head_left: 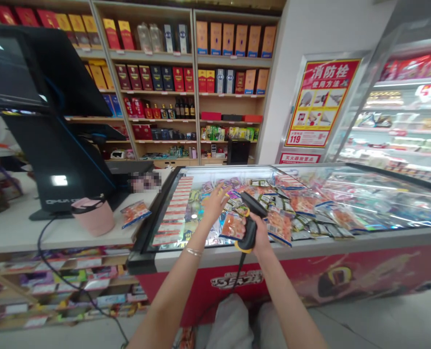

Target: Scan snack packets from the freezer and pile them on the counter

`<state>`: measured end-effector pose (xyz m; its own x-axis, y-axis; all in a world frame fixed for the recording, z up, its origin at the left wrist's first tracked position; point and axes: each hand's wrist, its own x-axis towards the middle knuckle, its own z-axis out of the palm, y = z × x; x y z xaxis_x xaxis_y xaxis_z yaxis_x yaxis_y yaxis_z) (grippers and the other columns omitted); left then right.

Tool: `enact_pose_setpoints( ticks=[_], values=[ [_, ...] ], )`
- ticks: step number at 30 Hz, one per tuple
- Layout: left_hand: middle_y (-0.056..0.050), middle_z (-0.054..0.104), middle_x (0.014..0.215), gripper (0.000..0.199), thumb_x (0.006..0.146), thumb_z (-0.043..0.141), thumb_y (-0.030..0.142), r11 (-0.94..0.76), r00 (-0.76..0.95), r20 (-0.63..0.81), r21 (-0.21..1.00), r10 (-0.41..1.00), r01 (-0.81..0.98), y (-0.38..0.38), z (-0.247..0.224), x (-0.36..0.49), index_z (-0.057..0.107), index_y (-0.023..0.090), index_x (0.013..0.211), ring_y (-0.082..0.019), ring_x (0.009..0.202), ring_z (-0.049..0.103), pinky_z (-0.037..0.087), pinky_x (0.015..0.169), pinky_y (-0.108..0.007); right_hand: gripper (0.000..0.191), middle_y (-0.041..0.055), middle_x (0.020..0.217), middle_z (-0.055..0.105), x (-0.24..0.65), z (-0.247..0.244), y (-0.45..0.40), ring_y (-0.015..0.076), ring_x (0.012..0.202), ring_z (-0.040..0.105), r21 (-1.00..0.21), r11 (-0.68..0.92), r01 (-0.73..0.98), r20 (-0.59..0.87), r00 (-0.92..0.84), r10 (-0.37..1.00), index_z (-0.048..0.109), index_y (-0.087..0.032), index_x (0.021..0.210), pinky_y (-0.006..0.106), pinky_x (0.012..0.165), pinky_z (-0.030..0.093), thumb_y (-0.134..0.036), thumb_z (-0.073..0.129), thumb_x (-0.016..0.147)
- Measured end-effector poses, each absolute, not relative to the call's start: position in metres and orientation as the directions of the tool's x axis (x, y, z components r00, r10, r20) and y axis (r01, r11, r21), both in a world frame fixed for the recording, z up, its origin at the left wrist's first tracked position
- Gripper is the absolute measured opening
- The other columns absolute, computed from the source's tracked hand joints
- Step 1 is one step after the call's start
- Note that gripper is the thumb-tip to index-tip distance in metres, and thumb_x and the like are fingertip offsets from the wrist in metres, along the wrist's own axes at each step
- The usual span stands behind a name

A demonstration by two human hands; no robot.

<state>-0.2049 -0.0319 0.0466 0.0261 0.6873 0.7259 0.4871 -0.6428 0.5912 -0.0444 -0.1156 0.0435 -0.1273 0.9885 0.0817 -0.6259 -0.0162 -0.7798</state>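
My right hand [261,234] is wrapped round the handle of a black and yellow barcode scanner [250,230], its head tilted up and to the left. A cable hangs from the scanner's base. My left hand [215,201] reaches over the glass-topped freezer [171,242], fingers stretched out near some purple packets [208,185]. A clear packet of orange-pink snacks [231,226] lies just left of the scanner, partly behind it. Another such packet [279,226] is right of my right hand. Several more packets, orange-pink and dark green, are spread across the freezer top.
At the left, a counter [124,240] bears a black checkout screen [58,72], a pink cup [93,217] and one snack packet [135,213]. Shelves of boxed bottles [157,77] stand behind. A lit refrigerated display [400,121] is at the right.
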Motion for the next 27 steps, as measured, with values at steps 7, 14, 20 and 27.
enact_pose_setpoints(
  ticks=[7,14,20,27],
  values=[
    [-0.017,0.041,0.145,0.053,0.090,0.054,0.033,-0.243,0.036,0.508,0.347,0.861,0.906,0.019,-0.001,-0.186,0.041,0.017,0.139,-0.028,0.132,0.042,0.037,0.107,-0.043,0.033,-0.0056,0.055,0.054,0.015,0.014,-0.100,0.0087,0.038,0.046,-0.745,0.076,-0.663,0.030,0.080,0.996,0.054,-0.021,0.078,0.019,0.033,0.039,-0.038,0.076,0.061],
    [-0.023,0.057,0.124,0.065,0.088,0.050,0.051,0.103,-0.209,0.418,0.262,0.884,0.960,0.021,-0.014,-0.180,0.045,0.006,0.135,-0.033,0.117,0.052,0.039,0.098,-0.043,0.029,-0.0032,0.057,0.055,0.019,-0.015,-0.090,0.0110,0.038,0.048,-0.765,0.084,-0.639,0.032,0.092,0.995,0.055,-0.022,0.080,0.022,0.033,0.039,-0.035,0.076,0.064],
    [-0.020,0.064,0.112,0.056,0.081,0.060,0.054,0.147,-0.236,0.260,0.322,0.936,0.935,0.020,-0.005,-0.185,0.061,0.008,0.113,-0.034,0.117,0.052,0.037,0.099,-0.044,0.029,-0.0031,0.057,0.055,0.020,-0.019,-0.087,0.0112,0.039,0.049,-0.746,0.076,-0.661,0.028,0.082,0.996,0.057,-0.022,0.080,0.023,0.034,0.041,-0.038,0.075,0.064],
    [-0.008,0.069,0.106,0.034,0.083,0.063,0.034,-0.249,-0.113,0.481,0.625,0.869,0.740,0.019,0.007,-0.183,0.059,0.019,0.113,-0.022,0.098,0.065,0.048,0.082,-0.030,0.030,-0.0036,0.055,0.055,0.017,-0.015,-0.092,0.0102,0.037,0.047,-0.779,0.106,-0.618,0.050,0.107,0.993,0.055,-0.021,0.078,0.020,0.031,0.038,-0.038,0.075,0.065]
  ],
)
